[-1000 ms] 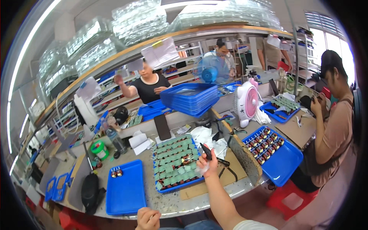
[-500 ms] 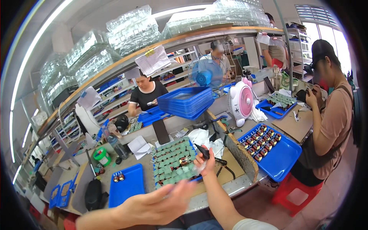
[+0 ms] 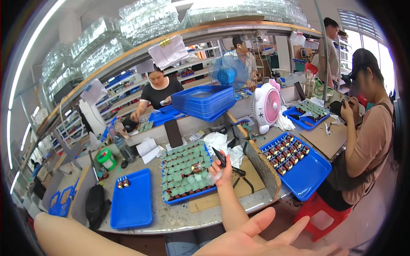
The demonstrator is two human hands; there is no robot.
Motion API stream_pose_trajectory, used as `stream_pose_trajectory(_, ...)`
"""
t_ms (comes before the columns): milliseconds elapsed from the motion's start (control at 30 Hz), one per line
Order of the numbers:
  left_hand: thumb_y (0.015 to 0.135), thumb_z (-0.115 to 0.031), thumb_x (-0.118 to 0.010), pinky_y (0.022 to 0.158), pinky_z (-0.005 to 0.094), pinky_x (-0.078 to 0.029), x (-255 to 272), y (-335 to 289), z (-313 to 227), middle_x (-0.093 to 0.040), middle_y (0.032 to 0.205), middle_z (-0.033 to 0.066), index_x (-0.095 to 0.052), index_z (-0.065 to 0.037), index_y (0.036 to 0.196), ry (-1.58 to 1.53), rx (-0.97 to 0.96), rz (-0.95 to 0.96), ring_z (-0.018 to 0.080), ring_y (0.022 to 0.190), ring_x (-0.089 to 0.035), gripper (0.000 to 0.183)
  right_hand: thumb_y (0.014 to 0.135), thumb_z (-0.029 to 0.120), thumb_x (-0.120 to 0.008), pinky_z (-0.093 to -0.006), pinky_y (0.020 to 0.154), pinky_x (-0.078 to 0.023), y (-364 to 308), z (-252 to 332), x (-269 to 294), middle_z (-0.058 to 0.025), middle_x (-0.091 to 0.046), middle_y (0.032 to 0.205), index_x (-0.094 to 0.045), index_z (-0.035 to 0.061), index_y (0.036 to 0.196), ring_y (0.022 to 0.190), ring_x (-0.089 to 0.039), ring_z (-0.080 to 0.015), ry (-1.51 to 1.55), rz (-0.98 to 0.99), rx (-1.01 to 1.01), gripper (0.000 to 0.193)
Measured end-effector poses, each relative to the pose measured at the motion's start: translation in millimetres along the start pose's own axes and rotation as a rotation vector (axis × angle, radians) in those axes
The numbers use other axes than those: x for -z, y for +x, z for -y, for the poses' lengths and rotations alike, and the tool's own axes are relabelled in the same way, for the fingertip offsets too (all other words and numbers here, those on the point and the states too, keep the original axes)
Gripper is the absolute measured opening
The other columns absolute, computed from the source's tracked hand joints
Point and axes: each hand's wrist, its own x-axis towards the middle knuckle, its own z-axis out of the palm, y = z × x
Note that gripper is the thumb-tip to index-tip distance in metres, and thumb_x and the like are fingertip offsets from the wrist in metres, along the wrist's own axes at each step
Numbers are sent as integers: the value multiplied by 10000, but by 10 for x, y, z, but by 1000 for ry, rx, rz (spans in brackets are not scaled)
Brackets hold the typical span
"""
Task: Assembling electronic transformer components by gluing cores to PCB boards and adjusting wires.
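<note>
My right hand (image 3: 223,172) is closed on a black pointed tool (image 3: 219,157), its tip up and to the left; the exact kind is unclear. Some crumpled translucent material (image 3: 215,175) shows at the same fingers. In front of my right forearm, my left hand (image 3: 261,239) reaches across the lower edge, palm up, fingers spread, holding nothing. Beside the tool lies a blue tray (image 3: 184,200) packed with small parts under green pieces (image 3: 181,164). Another blue tray (image 3: 132,209) further left carries a few small red-brown parts (image 3: 123,182).
Black-handled pliers (image 3: 244,175) lie on cardboard (image 3: 250,187) by a low divider (image 3: 267,179). Beyond it are a tray of coils (image 3: 316,181), a pink-and-white fan (image 3: 267,106) and a seated co-worker (image 3: 367,141). A phone (image 3: 173,133), green tub (image 3: 106,158) and stacked trays (image 3: 203,104) stand behind.
My left hand has swung right and down, away from the right hand, and its fingers have spread. My right hand still grips the black tool. The view has shifted slightly.
</note>
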Motion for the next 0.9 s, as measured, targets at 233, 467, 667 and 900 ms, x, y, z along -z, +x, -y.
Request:
stream_pose_trajectory(233,822,-270,-379,984,511,-20,-127,-189,-180,-33,1353,174,-266,-190,1270,-72,56,-109,272,1254,-58,469,884,390,-321,-213,348,-257,38,9,84,-15,-468,622,-466,148,1111,414,-338,-82,-14,93,-20,362)
stream_pose_trajectory(467,814,-181,-392,989,503,-141,-332,-489,-339,-173,1321,228,-397,-139,1207,-114,109,-194,298,1229,-189,395,894,373,-294,-206,348,-243,7,-19,-8,8,-456,612,-435,137,1174,414,-323,-63,-111,98,15,392)
stream_pose_trajectory(667,832,-235,-327,1010,486,-96,-568,-566,-573,-357,1214,182,-402,-85,1196,-260,-12,-266,285,1220,-226,401,892,375,-299,-211,365,-250,55,-41,-87,12,-448,599,-429,99,1175,415,-317,-65,-122,122,-10,416)
stream_pose_trajectory(900,805,-219,-334,1054,354,-68,-633,-883,-1007,-423,1221,100,-402,3,1181,-903,184,-176,160,1233,-219,442,883,385,-318,-215,367,-250,16,-115,-35,17,-457,604,-503,82,1101,426,-316,-65,-136,209,-40,417)
